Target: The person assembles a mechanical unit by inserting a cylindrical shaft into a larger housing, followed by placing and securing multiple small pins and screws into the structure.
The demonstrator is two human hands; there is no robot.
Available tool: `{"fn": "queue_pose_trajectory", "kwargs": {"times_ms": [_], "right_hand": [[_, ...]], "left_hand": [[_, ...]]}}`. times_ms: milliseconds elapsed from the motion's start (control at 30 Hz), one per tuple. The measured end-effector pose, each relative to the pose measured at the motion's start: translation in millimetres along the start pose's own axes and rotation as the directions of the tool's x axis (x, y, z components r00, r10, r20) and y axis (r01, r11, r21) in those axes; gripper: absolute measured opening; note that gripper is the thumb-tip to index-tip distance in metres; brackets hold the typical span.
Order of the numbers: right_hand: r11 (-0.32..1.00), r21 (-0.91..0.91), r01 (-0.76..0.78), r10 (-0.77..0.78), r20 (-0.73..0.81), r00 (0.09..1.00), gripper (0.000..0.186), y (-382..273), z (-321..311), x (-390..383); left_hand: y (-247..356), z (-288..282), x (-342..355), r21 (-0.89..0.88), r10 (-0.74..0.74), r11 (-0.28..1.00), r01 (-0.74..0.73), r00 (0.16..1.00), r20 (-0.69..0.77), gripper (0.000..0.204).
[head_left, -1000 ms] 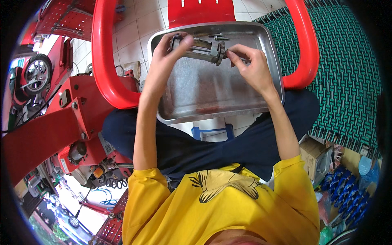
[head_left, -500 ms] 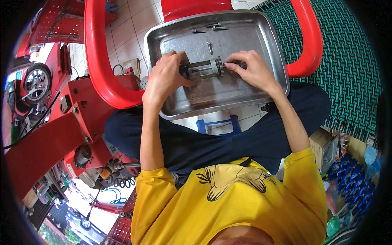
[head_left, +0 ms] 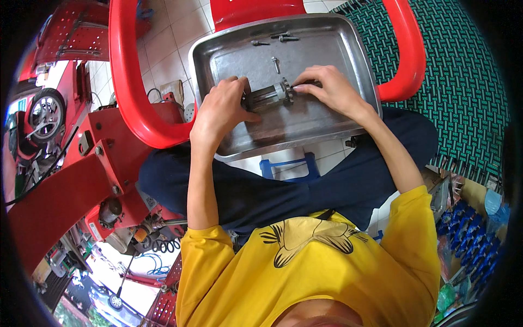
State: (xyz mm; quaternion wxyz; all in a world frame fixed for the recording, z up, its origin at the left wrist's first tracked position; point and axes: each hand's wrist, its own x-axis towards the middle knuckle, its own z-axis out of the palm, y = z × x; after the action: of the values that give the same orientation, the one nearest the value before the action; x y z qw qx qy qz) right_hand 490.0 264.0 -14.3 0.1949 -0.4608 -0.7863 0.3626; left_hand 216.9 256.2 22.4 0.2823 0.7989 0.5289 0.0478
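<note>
A cylindrical metal part (head_left: 264, 97) with lengthwise bars and a toothed disc at its right end lies over the metal tray (head_left: 327, 131). My left hand (head_left: 220, 109) is closed around its left end, thumb toward me, fingers on the far side; that end is mostly hidden. At the disc, my right hand (head_left: 331, 91) has its thumb and forefinger pinched together just off the teeth. Whatever sits between those fingertips is too small to make out. Beyond the part, a bolt (head_left: 275, 64) lies loose on the tray floor.
Several more bolts (head_left: 287, 38) lie near the tray's far edge. A red curved frame (head_left: 126, 71) rises left of the tray, with its other arm (head_left: 411, 54) on the right. A green and black woven mat (head_left: 452, 82) spreads at right. Below sits a blue stool (head_left: 289, 168).
The cylindrical part has tilted slightly, its toothed end turned so more of the teeth show. My right fingertips have drawn into a tighter pinch beside the disc; my left hand keeps its grip.
</note>
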Motion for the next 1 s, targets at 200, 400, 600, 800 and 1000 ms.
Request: {"fn": "queue_pose_trajectory", "kwargs": {"times_ms": [200, 400, 600, 800, 1000], "right_hand": [[0.999, 0.031, -0.041, 0.041, 0.000, 0.999, 0.021, -4.3, -1.9, -5.0], [0.981, -0.170, 0.088, -0.100, -0.063, 0.993, 0.020, 1.1, 8.7, -12.1], [0.996, -0.062, 0.061, -0.060, 0.012, 0.998, 0.023, 1.7, 1.8, -9.8], [0.991, -0.127, 0.044, -0.046, -0.011, 0.999, 0.023, 6.0, 8.4, -13.7], [0.994, -0.028, 0.102, -0.103, -0.036, 0.994, 0.022, 2.4, 5.8, -11.8]], "left_hand": [[-1.5, 0.0, 4.1, -0.025, -0.022, 0.999, 0.023, 0.999, 0.041, 0.053], [-0.5, 4.0, 4.0, 0.054, 0.042, 0.998, -0.042, 0.999, 0.002, 0.058], [-1.0, 6.3, 6.1, 0.108, 0.060, 0.992, -0.061, 0.998, 0.011, 0.064], [-0.1, 7.1, 5.7, 0.150, 0.093, 0.984, -0.095, 0.995, 0.017, 0.067], [1.3, 6.5, 2.3, 0.145, 0.067, 0.987, -0.071, 0.997, 0.034, 0.071]]}}
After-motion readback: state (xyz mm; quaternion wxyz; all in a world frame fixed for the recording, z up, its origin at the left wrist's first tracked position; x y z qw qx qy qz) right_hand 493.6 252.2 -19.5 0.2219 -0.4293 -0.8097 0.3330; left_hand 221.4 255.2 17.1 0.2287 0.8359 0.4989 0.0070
